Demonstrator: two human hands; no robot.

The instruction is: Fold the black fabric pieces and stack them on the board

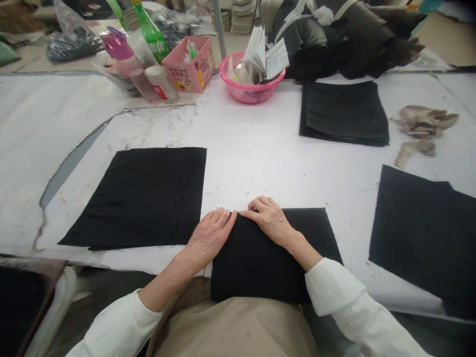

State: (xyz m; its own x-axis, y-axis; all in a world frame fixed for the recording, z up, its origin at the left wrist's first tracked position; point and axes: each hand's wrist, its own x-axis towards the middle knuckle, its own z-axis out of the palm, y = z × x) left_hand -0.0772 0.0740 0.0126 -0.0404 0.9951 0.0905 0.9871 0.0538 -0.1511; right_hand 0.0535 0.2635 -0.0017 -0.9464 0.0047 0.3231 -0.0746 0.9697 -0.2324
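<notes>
A square of black cloth [267,263] lies in front of me, its near edge reaching past the table edge to my apron. At its far left corner my left hand [211,229] has its thumb and fingers closed on the cloth's edge. My right hand [270,220] meets it there, thumb and bent fingers pinching the far edge. The two thumbs nearly touch. To the left lies a stack of black cloth pieces [148,198], close beside my left hand. The fingertips' undersides are hidden.
More black pieces [420,233] lie at the right, with another black stack [344,111] behind. Near them are beige fabric strips [424,124]. At the back stand a pink basin [253,93], a pink box [189,67] and a green bottle [150,34]. The white table covering [253,158] is torn at left.
</notes>
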